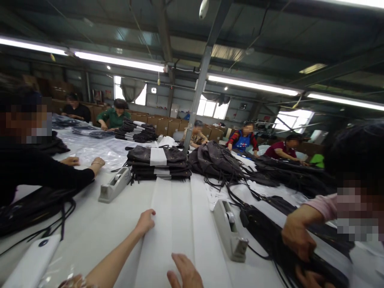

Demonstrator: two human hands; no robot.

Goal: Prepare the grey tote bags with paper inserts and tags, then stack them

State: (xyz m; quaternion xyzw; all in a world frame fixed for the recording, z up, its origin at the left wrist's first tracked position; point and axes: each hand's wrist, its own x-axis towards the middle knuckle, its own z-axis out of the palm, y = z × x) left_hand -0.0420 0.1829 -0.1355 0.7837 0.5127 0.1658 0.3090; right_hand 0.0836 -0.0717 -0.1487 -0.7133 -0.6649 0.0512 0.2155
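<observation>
While a co-worker in a black sleeve (45,172) is leaning in at the far left with both hands lying on clear plastic wrap, a white device (30,264) is lying flat at the near left corner of the tabletop (99,228). Beyond it a grey tape dispenser (115,185) is sitting just in front of a stack of folded dark garments (159,162) banded with white paper. The person's left hand (145,221) is reaching forward, fingers curled and pressing down on the left edge of the long white paper strips (180,216) that are running down the middle of the tabletop. The right hand (186,274) is lying flat and spread on the near end of the same strips, gripping nothing. Just right of them a second tape dispenser (229,230) is standing, and past it a loose heap of dark garments with cords (219,160) is spreading out. At the far right another worker's hands (295,236) are closing on a dark bundle (279,244).
</observation>
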